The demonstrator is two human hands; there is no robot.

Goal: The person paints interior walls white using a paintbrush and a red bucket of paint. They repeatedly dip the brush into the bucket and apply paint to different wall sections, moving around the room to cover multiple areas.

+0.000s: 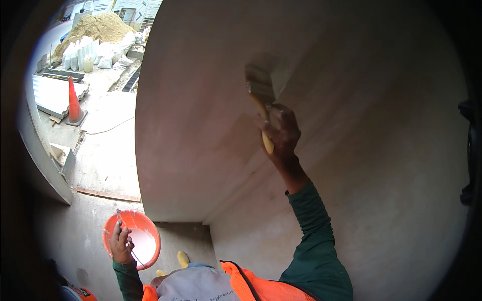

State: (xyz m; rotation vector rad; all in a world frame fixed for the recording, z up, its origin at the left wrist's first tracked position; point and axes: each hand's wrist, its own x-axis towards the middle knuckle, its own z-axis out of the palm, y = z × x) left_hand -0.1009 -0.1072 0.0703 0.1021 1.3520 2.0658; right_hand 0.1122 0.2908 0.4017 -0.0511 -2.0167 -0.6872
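Observation:
My right hand (pixel 284 129) is raised and wrapped round the yellow wooden handle of a wide paintbrush (pixel 260 83). Its dark bristles point upward against the wall (pixel 201 115) and are blurred by motion. Low on the left, my left hand (pixel 121 243) is closed on the thin wire handle of an orange bucket (pixel 156 233), in front of its opening. White liquid (pixel 143 246) fills part of the bucket, and white smears mark its inner side.
An inside corner joins two wall faces at lower centre. Beyond the opening at left stand an orange traffic cone (pixel 74 103), corrugated sheets (pixel 52 95), white sacks (pixel 80 54) and a sand pile (pixel 100 27). Another orange-topped container (pixel 83 293) sits at the lower left edge.

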